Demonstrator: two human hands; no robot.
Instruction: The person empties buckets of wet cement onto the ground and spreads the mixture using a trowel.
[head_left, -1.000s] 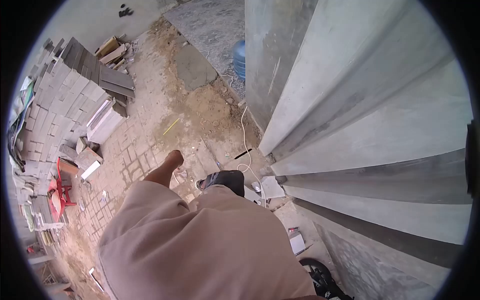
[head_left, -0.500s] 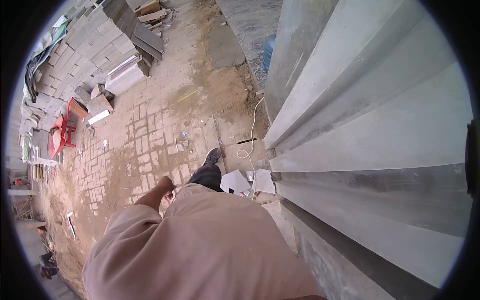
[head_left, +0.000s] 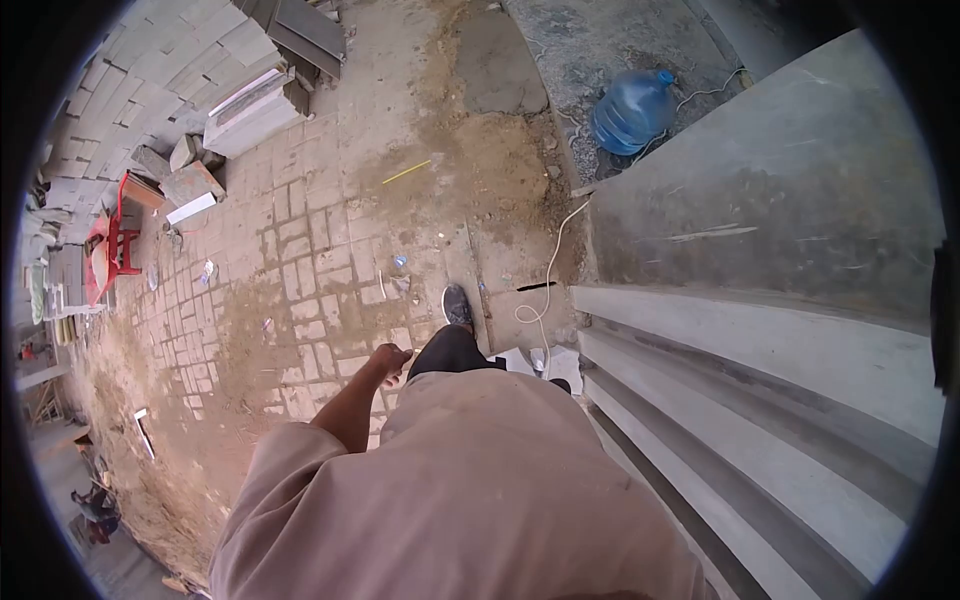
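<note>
My left hand [head_left: 391, 363] hangs beside my left thigh over the brick paving, with its fingers loosely bent and apart. Nothing shows in it. The hand is close to my dark trouser leg [head_left: 447, 350] and touches no tool or object that I can see. My right hand is out of sight, beyond the beige shirt [head_left: 470, 470] that fills the lower middle. One dark shoe [head_left: 457, 304] is planted on the paving ahead.
Grey concrete steps [head_left: 740, 390] rise close on my right. A blue water jug [head_left: 632, 112] stands beyond them, and a white cable [head_left: 552, 265] trails over the ground. Stacked blocks [head_left: 150, 85] and a red wheelbarrow [head_left: 122, 250] are at left. Another person [head_left: 95, 512] is at lower left.
My view has swung and moved forward, so the whole blue jug now shows. My left arm has swung forward, and the hand shows more fully beside my leg.
</note>
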